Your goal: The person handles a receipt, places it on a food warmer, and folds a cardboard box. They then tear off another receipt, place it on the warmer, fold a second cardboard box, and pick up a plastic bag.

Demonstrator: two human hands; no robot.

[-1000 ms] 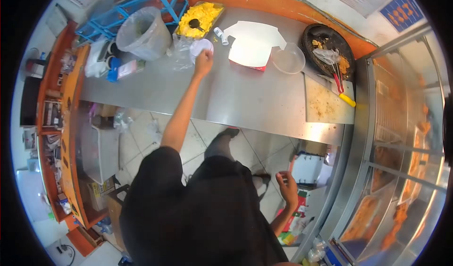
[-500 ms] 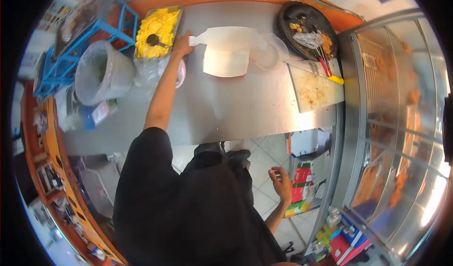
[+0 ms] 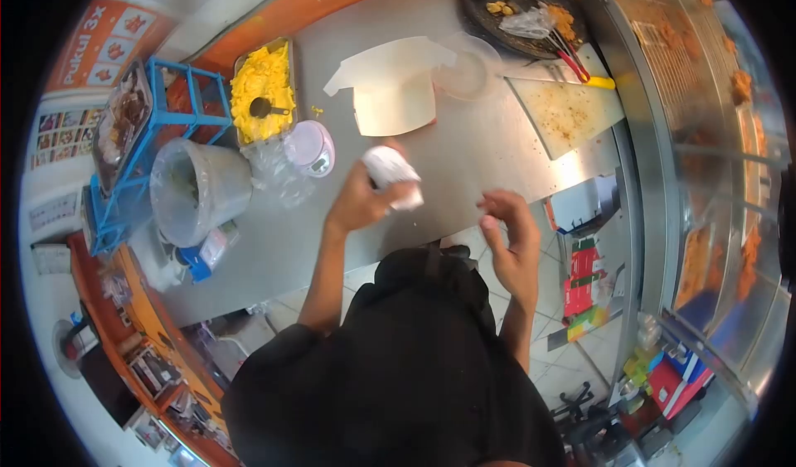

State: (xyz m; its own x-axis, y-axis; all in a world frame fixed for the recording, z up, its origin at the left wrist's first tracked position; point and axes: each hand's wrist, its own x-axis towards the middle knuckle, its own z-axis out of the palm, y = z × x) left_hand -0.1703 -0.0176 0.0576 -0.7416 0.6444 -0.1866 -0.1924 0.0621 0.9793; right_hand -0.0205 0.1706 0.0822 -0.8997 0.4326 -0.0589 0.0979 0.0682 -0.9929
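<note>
My left hand is closed around a small white bundle that looks wrapped in paper; motion blurs it. It is held above the near part of the steel table. Just beyond it stands an opened paper food box with its flaps spread. My right hand hovers by the table's front edge, fingers loosely curled and apart, with nothing in it. A pink kitchen scale sits to the left of the bundle.
At the left are a tray of yellow food with a black scoop, a lined plastic bucket and a blue rack. A stone mortar, cutting board and glass display case occupy the right.
My left hand has drawn back from beside the yellow food tray toward me, bringing the white bundle. My right hand has risen from below to the table's front edge. The view has shifted.
</note>
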